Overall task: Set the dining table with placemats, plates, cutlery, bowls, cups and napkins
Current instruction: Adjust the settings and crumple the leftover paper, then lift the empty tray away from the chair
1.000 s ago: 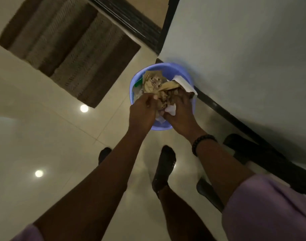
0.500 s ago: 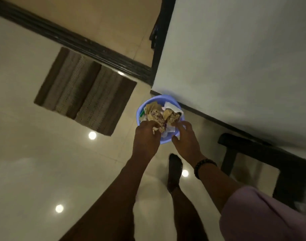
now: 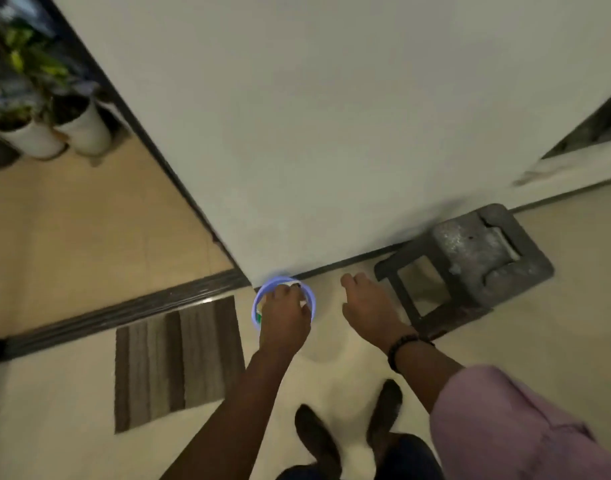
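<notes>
The white wall (image 3: pixel 332 116) fills most of the view, meeting the pale tiled floor (image 3: pixel 54 410) at a corner, and a striped brown mat (image 3: pixel 176 362) lies on the floor to the left beside a dark door track (image 3: pixel 124 310). Against the wall on the right stands a dark stool (image 3: pixel 470 261), and two white plant pots (image 3: pixel 51 133) sit well away beyond the doorway at upper left. None of the task's own things, placemats, plates, cutlery, bowls, cups or napkins, shows here, nor the dining table, so they must lie elsewhere. Tucked in the corner is a small blue bin (image 3: pixel 257 303), round, with a bright rim; a scrap of white and a bit of green show inside, the rest hidden. The left hand (image 3: pixel 285 315) hovers over it, knuckles up, fingers bent downward; whether it pinches anything I cannot tell. The right hand (image 3: pixel 368 303) is beside the bin, apart from it, fingers loose and holding nothing. The step in hand looks like dropping rubbish: best done by letting go low, inside the rim, so nothing spills, then turning to find the table things
</notes>
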